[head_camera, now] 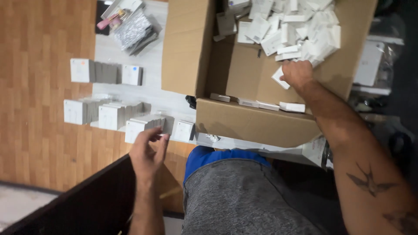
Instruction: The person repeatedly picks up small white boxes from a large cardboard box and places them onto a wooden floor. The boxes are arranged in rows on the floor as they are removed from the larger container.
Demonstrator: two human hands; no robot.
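While the right hand (297,73) reaches deep into the big cardboard box (257,124), its fingers close on one small white box (279,78) at the edge of the loose heap of white boxes (296,26). Four more white packets lie along the near inner wall. Outside, the left hand (148,152) hovers half curled, empty (fingertips nearly pinched), just beside the rows of stacked white boxes (113,115) on the pale board (152,89).

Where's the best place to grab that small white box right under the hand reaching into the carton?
Probably by its two long edges, coming from above: the small white box lies flat on the cardboard carton floor, clear of the pile, beside the right hand.
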